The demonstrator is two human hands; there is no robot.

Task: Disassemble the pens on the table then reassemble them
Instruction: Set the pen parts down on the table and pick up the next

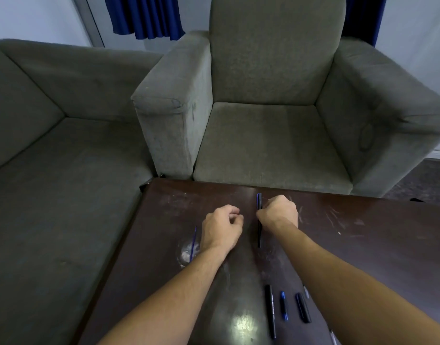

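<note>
Grey sofa (pixel 52 145) fills the 9 o'clock side, and a grey armchair (pixel 276 108) sits at 12. The dark, scuffed brown surface (pixel 363 245) runs from centre down to 6.

Both forearms reach in from 6. The right hand (pixel 279 212) is just past centre, fingers curled round a black pen (pixel 259 200) with a blue end. The pen runs along the 12–6 line; can't tell if it's lifted or resting. The left hand (pixel 222 226) is just beside it at its 9, fingers curled in toward the thumb; can't tell if it pinches anything.

Loose parts lie on the surface:
- At 5 o'clock: long black barrel (pixel 270 311), black cap (pixel 303 307), short blue piece (pixel 284 306) between them.
- At 9 of the left wrist: thin blue refill (pixel 193 241).
</note>
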